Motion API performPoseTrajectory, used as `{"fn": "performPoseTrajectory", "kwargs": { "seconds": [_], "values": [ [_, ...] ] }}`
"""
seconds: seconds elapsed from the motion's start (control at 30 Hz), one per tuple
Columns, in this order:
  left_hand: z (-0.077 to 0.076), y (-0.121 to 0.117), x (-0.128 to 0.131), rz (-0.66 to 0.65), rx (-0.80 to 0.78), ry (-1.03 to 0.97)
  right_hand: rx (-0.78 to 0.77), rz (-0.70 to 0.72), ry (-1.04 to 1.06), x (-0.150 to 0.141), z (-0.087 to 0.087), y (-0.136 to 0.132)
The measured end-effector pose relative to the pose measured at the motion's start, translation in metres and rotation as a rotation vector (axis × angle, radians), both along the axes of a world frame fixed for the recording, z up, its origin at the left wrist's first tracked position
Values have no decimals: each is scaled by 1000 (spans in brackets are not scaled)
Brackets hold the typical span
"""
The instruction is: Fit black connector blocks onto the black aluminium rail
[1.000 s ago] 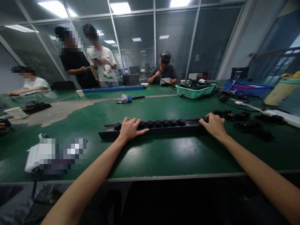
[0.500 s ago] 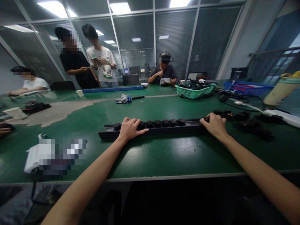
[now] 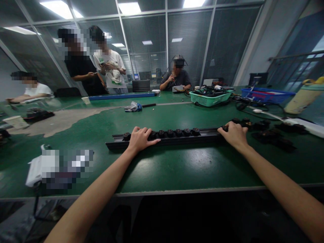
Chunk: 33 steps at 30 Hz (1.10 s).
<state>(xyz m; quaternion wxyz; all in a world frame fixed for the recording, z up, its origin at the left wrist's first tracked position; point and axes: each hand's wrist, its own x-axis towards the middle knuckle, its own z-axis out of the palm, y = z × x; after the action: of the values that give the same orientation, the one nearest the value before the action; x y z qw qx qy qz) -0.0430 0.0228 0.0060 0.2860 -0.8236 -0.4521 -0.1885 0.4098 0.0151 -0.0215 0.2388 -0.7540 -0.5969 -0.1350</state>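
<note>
A long black channel rail (image 3: 182,139) lies crosswise on the green table in front of me. Several round black parts (image 3: 178,132) sit in a row inside its groove. My left hand (image 3: 140,139) is closed over the rail's left portion, thumb along the near wall, hiding part of the row. At the right end, my right hand (image 3: 234,135) has its fingers closed around a small black part (image 3: 224,128), mostly hidden by the fingers and similar to those in the row. Whether that part is seated in the groove I cannot tell.
More loose black parts (image 3: 274,139) lie to the right. Beyond stand a green basket (image 3: 211,98) of cables, a blue tray (image 3: 268,96) and a bottle (image 3: 303,98). Gloves (image 3: 133,107) lie farther back. A white device (image 3: 35,170) is at near left. Other people are across the table.
My right hand has shifted slightly to the right along the rail's end, with the small black part in its fingers. My left hand and the rail look unmoved.
</note>
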Motion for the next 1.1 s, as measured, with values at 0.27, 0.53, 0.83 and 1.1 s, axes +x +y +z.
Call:
{"fn": "performPoseTrajectory", "kwargs": {
  "seconds": [0.27,0.53,0.83,1.1],
  "values": [
    [0,0,0,6,6,17,-9,-21,-22,4,-2,3],
    [0,1,0,-3,0,-3,-6,-28,-21,8,-2,3],
    [0,1,0,-13,-14,-25,-19,-59,-28,12,-1,2],
    [0,1,0,0,6,7,-21,-90,-48,17,-1,3]
  ]
}}
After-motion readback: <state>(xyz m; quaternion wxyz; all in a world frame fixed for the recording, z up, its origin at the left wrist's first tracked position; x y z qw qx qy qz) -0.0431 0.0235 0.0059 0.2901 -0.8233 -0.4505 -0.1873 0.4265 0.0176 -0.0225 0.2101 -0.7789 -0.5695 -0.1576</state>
